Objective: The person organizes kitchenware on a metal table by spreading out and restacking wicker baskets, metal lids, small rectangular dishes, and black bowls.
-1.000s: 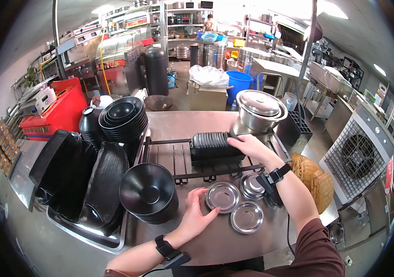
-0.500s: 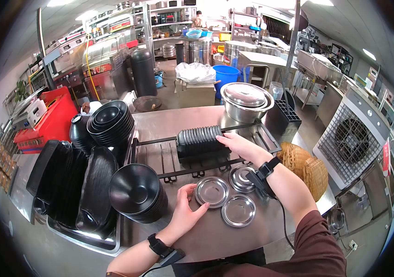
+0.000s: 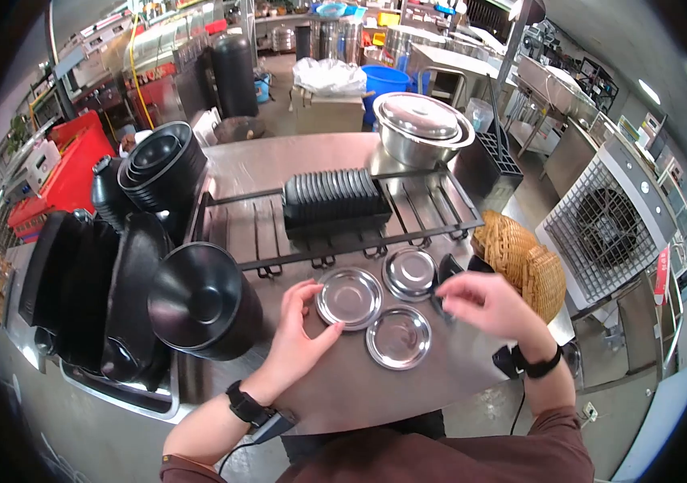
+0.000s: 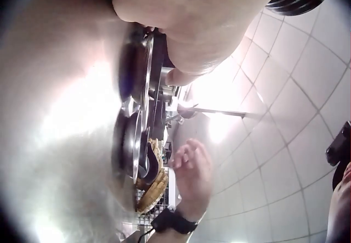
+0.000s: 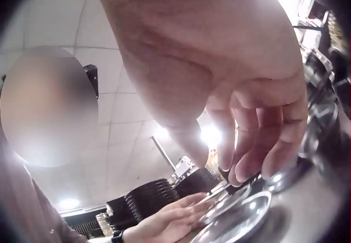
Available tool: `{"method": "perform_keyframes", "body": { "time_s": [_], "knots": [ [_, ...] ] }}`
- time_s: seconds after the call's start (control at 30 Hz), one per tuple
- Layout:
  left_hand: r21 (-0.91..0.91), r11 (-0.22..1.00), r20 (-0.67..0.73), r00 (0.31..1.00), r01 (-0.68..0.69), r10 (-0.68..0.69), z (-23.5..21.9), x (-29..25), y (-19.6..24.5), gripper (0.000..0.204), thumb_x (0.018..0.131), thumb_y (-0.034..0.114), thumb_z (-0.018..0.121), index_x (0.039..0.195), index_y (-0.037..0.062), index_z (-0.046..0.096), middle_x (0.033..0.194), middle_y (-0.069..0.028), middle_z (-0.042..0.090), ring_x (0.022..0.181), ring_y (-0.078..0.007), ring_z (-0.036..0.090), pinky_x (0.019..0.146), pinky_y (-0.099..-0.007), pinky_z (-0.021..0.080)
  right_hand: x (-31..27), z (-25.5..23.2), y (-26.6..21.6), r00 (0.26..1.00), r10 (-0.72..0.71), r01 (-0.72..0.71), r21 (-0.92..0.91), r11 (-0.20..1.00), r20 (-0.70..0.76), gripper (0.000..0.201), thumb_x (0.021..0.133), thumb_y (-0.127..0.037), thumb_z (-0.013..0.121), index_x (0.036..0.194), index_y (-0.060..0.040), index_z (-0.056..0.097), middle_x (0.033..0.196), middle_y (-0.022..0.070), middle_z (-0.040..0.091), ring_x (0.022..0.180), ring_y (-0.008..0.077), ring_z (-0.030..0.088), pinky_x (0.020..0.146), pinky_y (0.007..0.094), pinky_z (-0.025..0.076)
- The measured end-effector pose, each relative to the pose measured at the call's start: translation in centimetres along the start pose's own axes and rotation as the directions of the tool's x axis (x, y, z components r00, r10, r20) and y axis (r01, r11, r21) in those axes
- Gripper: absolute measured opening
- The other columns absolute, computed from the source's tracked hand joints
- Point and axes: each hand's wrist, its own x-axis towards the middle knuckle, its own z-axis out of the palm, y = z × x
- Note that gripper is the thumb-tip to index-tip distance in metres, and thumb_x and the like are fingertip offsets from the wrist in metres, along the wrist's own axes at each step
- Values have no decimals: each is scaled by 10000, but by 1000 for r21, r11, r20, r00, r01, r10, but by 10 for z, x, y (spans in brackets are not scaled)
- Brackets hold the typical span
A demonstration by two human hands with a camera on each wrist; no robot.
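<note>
Three round steel dishes sit together on the steel table (image 3: 343, 394). My left hand (image 3: 295, 330) cups the left steel dish (image 3: 348, 299), thumb at its near rim and fingers round its left side. Beside it are a near steel dish (image 3: 398, 338) and a back steel dish (image 3: 410, 274). My right hand (image 3: 484, 304) hovers right of the dishes with loosely bent fingers and nothing in them; black pieces (image 3: 450, 270) are partly hidden behind it. In the right wrist view, the right hand (image 5: 236, 89) hangs above the steel rims. Behind the dishes, a row of ridged black dishes (image 3: 335, 197) stands on edge.
A black wire rack (image 3: 267, 262) lies under the row. Stacked black bowls (image 3: 199, 298) and long black trays (image 3: 138, 298) crowd the left. A lidded steel pot (image 3: 424, 129) stands at the back right, wicker baskets (image 3: 520, 258) at the right edge.
My right hand has left the row of black dishes and come back toward me, to the right of the steel dishes. My left hand stays at the left dish. The head view has tilted down.
</note>
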Motion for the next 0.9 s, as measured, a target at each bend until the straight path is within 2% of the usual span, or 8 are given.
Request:
{"method": "perform_keyframes", "body": {
  "time_s": [0.2,0.47,0.6,0.67,0.77,0.8,0.87,0.9],
  "knots": [
    [33,999,19,1000,12,-13,0,1,3,633,856,169,835,1410,99,539,1519,-152,461,1397,-295,498,1096,-397,453,-67,45,29,926,141,-165,39,986,350,309,995,-206,745,1280,-86,725,1035,35,681,827,98,655,752,274,549],
    [40,997,-1,998,69,-69,1,0,11,484,860,132,816,1304,111,625,1450,-107,484,1280,-201,529,999,-326,441,-61,67,23,970,162,-187,133,973,181,461,1011,-208,728,1443,-97,615,1138,61,580,792,101,601,714,266,537],
    [36,996,-14,997,79,-79,1,-1,9,437,886,119,786,1293,110,627,1479,-107,465,1326,-212,507,1030,-337,431,-58,68,20,970,147,-166,89,982,193,413,1010,-184,728,1400,-78,644,1104,64,611,800,103,625,709,263,538],
    [35,997,2,998,62,-63,0,0,10,435,873,127,810,1276,117,645,1483,-128,464,1349,-275,503,1042,-378,450,-58,59,27,975,120,-141,104,985,186,354,982,-161,750,1318,-64,695,1020,58,663,796,121,650,720,274,545],
    [37,998,23,999,47,-48,0,0,9,435,866,121,816,1266,110,646,1500,-133,455,1372,-296,491,1057,-396,450,-52,46,27,982,13,-46,-169,985,-188,320,891,-66,791,1204,-40,730,971,78,685,785,170,671,715,298,549],
    [32,998,21,998,51,-51,-1,0,9,435,866,121,816,1266,110,646,1500,-133,455,1372,-296,491,1057,-396,450,-49,41,23,956,31,-108,-252,962,-291,349,850,-44,812,1191,-48,735,1039,89,678,898,216,665,776,327,549],
    [32,997,39,997,66,-67,-2,1,11,432,859,110,818,1257,109,648,1497,-135,456,1383,-304,486,1064,-406,452,-45,37,28,933,-52,-146,-508,849,-355,397,814,-51,830,1201,-50,738,1154,99,649,1070,281,613,886,363,529],
    [26,997,36,997,67,-68,-2,1,11,432,859,110,818,1257,109,648,1497,-135,456,1383,-304,486,1064,-406,452,-42,37,30,935,-51,-146,-513,846,-352,397,814,-51,830,1201,-50,738,1154,99,649,1070,281,613,886,363,529]
  ]
}}
